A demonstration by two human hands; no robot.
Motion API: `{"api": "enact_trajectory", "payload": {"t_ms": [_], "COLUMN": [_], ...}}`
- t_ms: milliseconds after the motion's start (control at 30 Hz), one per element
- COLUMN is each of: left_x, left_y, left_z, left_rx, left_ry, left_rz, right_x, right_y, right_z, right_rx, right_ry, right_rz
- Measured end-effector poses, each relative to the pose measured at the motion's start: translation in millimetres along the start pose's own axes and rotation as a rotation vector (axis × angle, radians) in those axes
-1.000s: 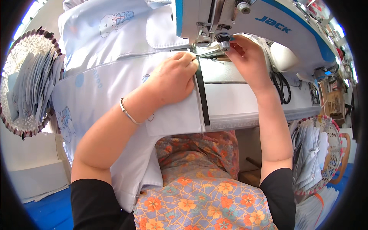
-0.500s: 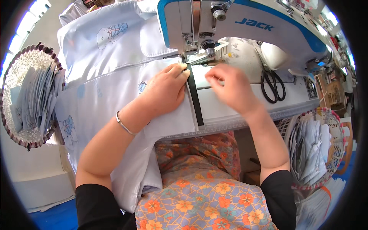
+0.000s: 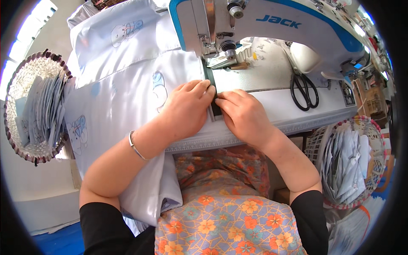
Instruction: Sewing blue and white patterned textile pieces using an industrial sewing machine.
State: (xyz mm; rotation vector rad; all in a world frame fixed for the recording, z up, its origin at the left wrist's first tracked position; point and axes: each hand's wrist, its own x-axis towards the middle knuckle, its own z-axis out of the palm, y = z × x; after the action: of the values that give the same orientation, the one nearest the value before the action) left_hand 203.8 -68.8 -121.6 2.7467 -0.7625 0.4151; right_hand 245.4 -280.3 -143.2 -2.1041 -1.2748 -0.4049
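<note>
A glossy pale fabric [image 3: 123,72] with printed cartoon figures spreads over the left of the sewing table, its right edge lined by a narrow black strip [image 3: 210,76]. This strip runs up under the presser-foot area of a white and blue sewing machine [image 3: 255,19]. My left hand [image 3: 189,108] lies at the fabric's edge, fingers curled together and gripping the fabric beside the strip. Closed in a pinch, my right hand [image 3: 246,114] holds the strip from its right side, close to my left fingertips. The fingers hide part of the strip between them.
Black-handled scissors [image 3: 304,91] lie on the table right of the needle area. Two net baskets of stacked fabric pieces flank the table, one left [image 3: 36,140], one right [image 3: 346,170]. The fabric drapes over the table's front edge [image 3: 255,132].
My right hand has come down and left onto the black strip. Fabric and strip have shifted away from me, and my left hand has slid slightly toward me along the edge.
</note>
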Motion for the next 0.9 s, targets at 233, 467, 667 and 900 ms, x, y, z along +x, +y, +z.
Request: {"api": "enact_trajectory", "payload": {"t_ms": [233,467,667,900], "left_x": [15.1,14.2,14.6,22.0], "left_y": [-24.4,-43.1,-45.7,-58.8], "left_z": [10.1,10.8,8.6,9.9], "left_rx": [0.072,-0.002,0.039,0.091], "left_ry": [0.037,0.09,0.082,0.044], "left_rz": [0.008,0.116,0.144,0.124], "right_x": [15.9,21.5,22.6,31.7], "right_y": [12.9,24.5,16.7,20.4], "right_z": [3.5,10.9,11.5,16.2], "right_rx": [-0.08,-0.03,-0.068,-0.173], "right_ry": [-0.031,0.014,0.003,-0.018], "right_rz": [0.003,-0.034,-0.031,-0.011]}}
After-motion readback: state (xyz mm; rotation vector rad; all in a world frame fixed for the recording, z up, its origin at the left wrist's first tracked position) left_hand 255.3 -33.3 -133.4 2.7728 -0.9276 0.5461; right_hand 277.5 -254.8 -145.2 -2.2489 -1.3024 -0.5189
